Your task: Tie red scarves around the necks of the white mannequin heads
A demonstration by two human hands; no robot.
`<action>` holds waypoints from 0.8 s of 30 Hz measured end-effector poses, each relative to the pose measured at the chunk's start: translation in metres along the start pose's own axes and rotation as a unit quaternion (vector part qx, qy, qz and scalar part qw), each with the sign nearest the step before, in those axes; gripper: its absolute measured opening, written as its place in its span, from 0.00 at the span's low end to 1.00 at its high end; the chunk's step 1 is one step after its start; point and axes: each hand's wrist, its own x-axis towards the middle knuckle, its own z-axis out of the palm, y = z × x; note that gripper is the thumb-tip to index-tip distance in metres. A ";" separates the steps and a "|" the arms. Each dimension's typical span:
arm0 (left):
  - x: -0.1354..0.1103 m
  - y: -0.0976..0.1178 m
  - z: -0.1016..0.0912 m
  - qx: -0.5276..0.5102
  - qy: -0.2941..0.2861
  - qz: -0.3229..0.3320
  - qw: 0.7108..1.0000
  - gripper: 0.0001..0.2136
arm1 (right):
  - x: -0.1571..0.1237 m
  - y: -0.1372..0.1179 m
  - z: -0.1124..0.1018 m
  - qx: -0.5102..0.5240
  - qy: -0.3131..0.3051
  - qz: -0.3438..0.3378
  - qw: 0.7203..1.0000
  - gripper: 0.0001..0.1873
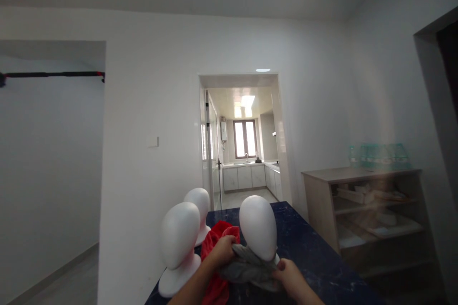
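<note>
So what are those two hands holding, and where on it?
Both hold a grey cloth below the white foam head: left hand grips its left end, right hand its right end.

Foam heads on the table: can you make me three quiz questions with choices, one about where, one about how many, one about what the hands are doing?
1. Where is the red cloth?
A. between two heads
B. on the shelf
C. on the floor

2. How many heads stand on the table?
A. one
B. three
C. five

3. How is the grey cloth held?
A. by both hands
B. by one hand
C. by no hand

Answers:
1 A, it lies between the left head and right head.
2 B, a back head makes three.
3 A, left hand and right hand both have a grip on it.
</note>
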 end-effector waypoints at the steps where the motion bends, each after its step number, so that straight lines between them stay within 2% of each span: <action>1: 0.000 -0.001 -0.010 0.051 -0.001 0.023 0.998 0.04 | 0.000 0.000 -0.001 0.003 -0.005 0.004 1.000 0.11; 4: -0.003 0.001 -0.035 0.170 -0.002 0.074 0.983 0.05 | 0.001 0.000 -0.001 0.011 -0.021 0.019 1.000 0.10; 8: -0.013 0.004 -0.054 0.261 0.002 0.093 0.961 0.06 | 0.002 0.000 0.003 0.028 -0.047 0.040 0.998 0.11; 12: -0.030 -0.005 -0.068 0.287 0.003 0.096 0.953 0.05 | -0.002 0.002 0.008 0.047 -0.083 0.056 0.994 0.14; 16: -0.043 -0.020 -0.083 0.287 0.047 0.102 0.951 0.12 | -0.006 0.006 0.010 0.060 -0.106 0.051 0.991 0.18; 18: -0.047 -0.024 -0.086 0.203 0.067 0.091 0.973 0.11 | -0.006 0.007 0.010 0.066 -0.114 0.036 0.991 0.20; 20: -0.049 -0.025 -0.085 0.057 0.073 0.061 0.994 0.09 | -0.005 0.008 0.009 0.067 -0.125 0.022 0.990 0.21; 22: -0.051 -0.022 -0.078 -0.078 0.063 0.027 0.995 0.08 | -0.005 0.010 0.008 0.065 -0.132 0.009 0.989 0.22; 24: -0.055 -0.017 -0.067 -0.134 0.034 0.009 0.990 0.10 | -0.004 0.012 0.008 0.062 -0.133 -0.008 0.989 0.22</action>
